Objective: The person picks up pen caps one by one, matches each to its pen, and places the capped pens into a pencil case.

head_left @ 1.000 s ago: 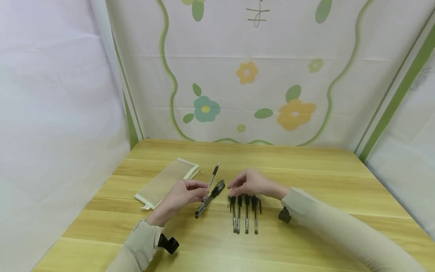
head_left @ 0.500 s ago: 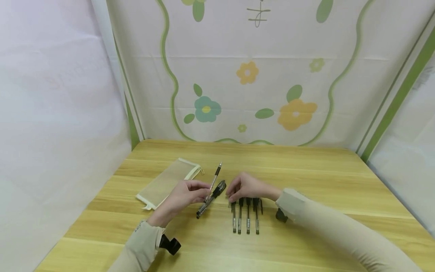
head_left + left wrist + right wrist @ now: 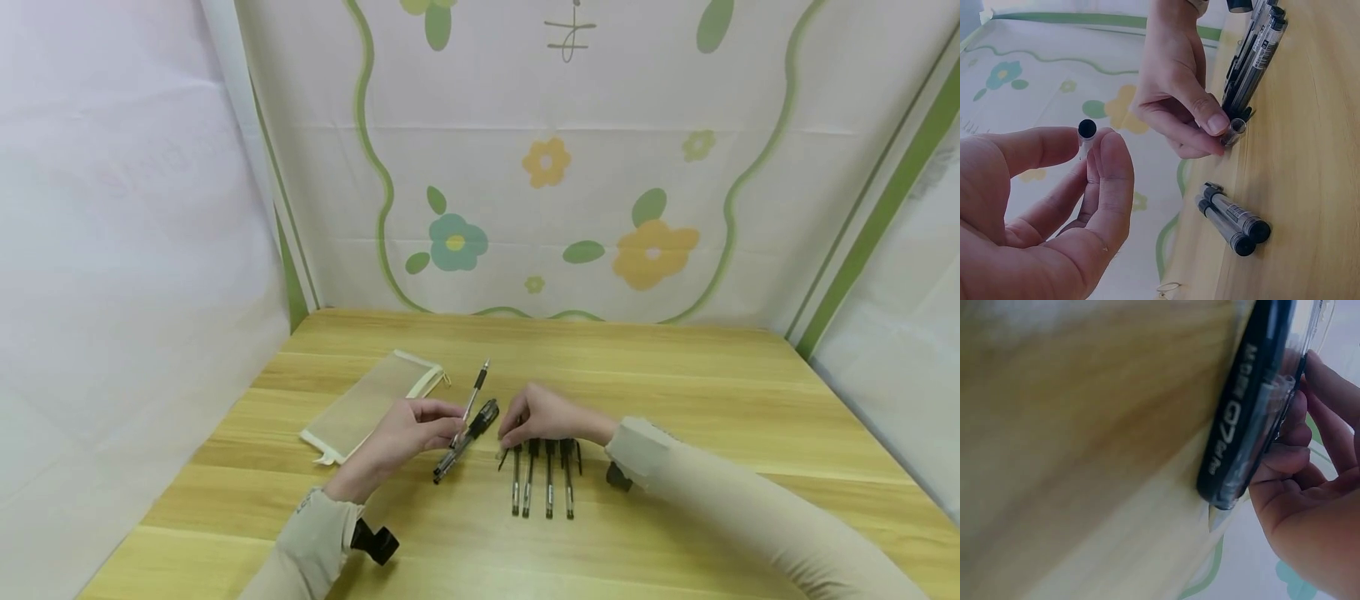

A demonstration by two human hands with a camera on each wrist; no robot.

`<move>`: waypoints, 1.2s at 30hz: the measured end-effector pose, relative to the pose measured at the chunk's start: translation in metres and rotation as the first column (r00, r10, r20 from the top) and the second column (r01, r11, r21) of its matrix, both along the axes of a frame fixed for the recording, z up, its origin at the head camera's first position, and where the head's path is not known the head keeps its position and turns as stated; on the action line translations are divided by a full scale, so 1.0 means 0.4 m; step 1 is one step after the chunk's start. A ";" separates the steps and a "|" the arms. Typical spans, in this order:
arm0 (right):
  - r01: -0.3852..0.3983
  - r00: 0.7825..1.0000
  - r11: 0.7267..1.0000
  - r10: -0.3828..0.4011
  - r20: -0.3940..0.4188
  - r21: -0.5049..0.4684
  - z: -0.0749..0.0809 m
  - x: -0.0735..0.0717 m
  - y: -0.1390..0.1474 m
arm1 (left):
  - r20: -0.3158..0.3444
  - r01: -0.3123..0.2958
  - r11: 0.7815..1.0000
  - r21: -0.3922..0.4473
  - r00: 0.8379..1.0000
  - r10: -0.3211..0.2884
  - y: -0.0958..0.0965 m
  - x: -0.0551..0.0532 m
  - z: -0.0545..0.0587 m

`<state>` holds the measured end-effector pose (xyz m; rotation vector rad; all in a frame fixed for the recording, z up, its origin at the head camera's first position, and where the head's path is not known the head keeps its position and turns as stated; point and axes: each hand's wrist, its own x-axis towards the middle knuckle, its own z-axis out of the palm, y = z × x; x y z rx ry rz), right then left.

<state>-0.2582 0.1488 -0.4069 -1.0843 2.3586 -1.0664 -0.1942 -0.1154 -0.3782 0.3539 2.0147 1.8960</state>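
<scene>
My left hand (image 3: 408,429) pinches an uncapped gel pen (image 3: 478,385) near its rear end, with the point tilted up and away. In the left wrist view the pen's black end plug (image 3: 1087,129) faces the camera. My right hand (image 3: 547,414), low over the table, pinches a clear pen cap (image 3: 1237,127) with a dark clip between thumb and fingertips. Several capped gel pens (image 3: 550,492) lie in a row beneath and in front of that hand, which hides their upper ends. Two more capped pens (image 3: 474,435) lie slanted together beside my left hand.
A pale mesh zip pouch (image 3: 367,400) lies flat on the wooden table (image 3: 637,525), left of and behind the left hand. In the right wrist view a pen's black clip (image 3: 1235,419) with white lettering appears close up. Flower-printed cloth (image 3: 480,150) hangs behind the table.
My right hand has come down slightly leftward, and its fingers have closed on the clear cap beside the pen row. The left hand and its pen have barely moved.
</scene>
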 end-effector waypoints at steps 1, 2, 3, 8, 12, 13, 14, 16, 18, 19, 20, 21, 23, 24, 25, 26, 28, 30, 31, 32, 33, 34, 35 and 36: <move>0.004 1.000 1.000 -0.004 -0.002 0.001 0.001 0.001 0.000 | 0.002 0.001 1.000 0.001 1.000 -0.001 0.000 0.000 -0.001; 0.005 1.000 1.000 -0.005 -0.001 0.002 0.002 0.002 -0.001 | 0.006 0.001 1.000 0.004 1.000 -0.001 0.001 -0.001 -0.002; 0.006 1.000 1.000 -0.006 0.002 0.004 0.003 0.003 -0.001 | 0.005 0.003 1.000 0.005 1.000 -0.003 0.001 -0.001 -0.003; -0.007 1.000 1.000 0.007 0.007 0.020 0.005 0.002 -0.002 | -0.001 0.016 1.000 0.019 1.000 -0.016 0.003 0.000 -0.005; -0.020 1.000 0.999 0.020 0.019 0.026 0.006 0.002 -0.004 | -0.007 0.023 0.999 0.029 1.000 -0.023 0.004 0.002 -0.003; -0.023 0.999 0.999 0.023 0.025 0.023 0.005 0.002 -0.005 | -0.008 0.024 0.999 0.031 1.000 -0.024 0.004 0.003 -0.002; -0.027 0.999 0.999 0.026 0.031 0.019 0.004 0.002 -0.006 | -0.008 0.026 0.999 0.033 1.000 -0.026 0.005 0.003 -0.002; -0.037 0.999 0.999 0.036 0.032 0.013 0.004 0.002 -0.007 | -0.008 0.027 0.999 0.034 1.000 -0.027 0.005 0.004 -0.001; -0.049 0.999 0.999 0.049 0.022 0.008 0.004 0.002 -0.010 | -0.008 0.028 0.999 0.035 1.000 -0.028 0.004 0.005 0.000; -0.052 0.999 0.999 0.052 0.017 0.010 0.004 0.002 -0.011 | -0.006 0.028 0.999 0.036 1.000 -0.028 0.004 0.005 0.000; -0.058 0.998 0.998 0.058 0.013 0.012 0.005 0.001 -0.012 | -0.005 0.028 0.999 0.036 1.000 -0.028 0.003 0.005 -0.001; -0.061 0.998 0.998 0.061 0.008 0.017 0.005 0.001 -0.013 | -0.003 0.027 0.999 0.036 1.000 -0.027 0.003 0.005 -0.002; -0.062 0.998 0.998 0.062 0.007 0.024 0.005 0.000 -0.014 | 0.001 0.024 0.999 0.035 1.000 -0.024 0.002 0.003 -0.003; -0.060 0.998 0.998 0.060 0.010 0.028 0.004 -0.001 -0.015 | 0.002 0.023 0.999 0.034 1.000 -0.023 0.001 0.002 -0.004; -0.057 0.998 0.998 0.057 0.015 0.026 0.004 -0.001 -0.014 | 0.001 0.021 0.999 0.030 1.000 -0.021 0.001 0.001 -0.004; -0.050 0.999 0.998 0.050 0.020 0.024 0.003 -0.001 -0.013 | 0.002 0.019 0.999 0.028 1.000 -0.019 0.000 0.001 -0.004; -0.032 0.999 0.999 0.031 0.029 0.014 0.001 -0.002 -0.009 | 0.003 0.016 1.000 0.022 1.000 -0.016 0.000 0.002 -0.004; -0.014 0.999 1.000 0.014 0.037 -0.007 0.000 -0.003 -0.003 | 0.003 0.018 1.000 0.018 1.000 -0.018 0.001 0.002 -0.004; -0.006 0.999 1.000 0.007 0.042 -0.019 0.001 -0.003 0.000 | 0.002 0.020 1.000 0.016 1.000 -0.020 0.001 0.002 -0.005; 0.003 0.999 1.000 -0.002 0.040 -0.027 0.003 -0.003 0.004 | 0.001 0.022 1.000 0.014 1.000 -0.022 0.002 0.002 -0.005; 0.010 0.999 0.999 -0.009 0.040 -0.036 0.006 -0.002 0.007 | -0.002 0.024 1.000 0.009 1.000 -0.024 0.002 0.003 -0.005; 0.019 0.999 0.999 -0.018 0.036 -0.044 0.010 0.000 0.010 | -0.003 0.025 1.000 0.006 1.000 -0.025 0.002 0.003 -0.005; 0.028 0.999 0.998 -0.027 0.034 -0.054 0.014 0.002 0.013 | -0.004 0.024 1.000 0.004 1.000 -0.024 0.001 0.003 -0.005; 0.037 0.999 0.997 -0.035 0.032 -0.061 0.018 0.003 0.015 | -0.006 0.024 1.000 0.001 1.000 -0.024 0.001 0.004 -0.005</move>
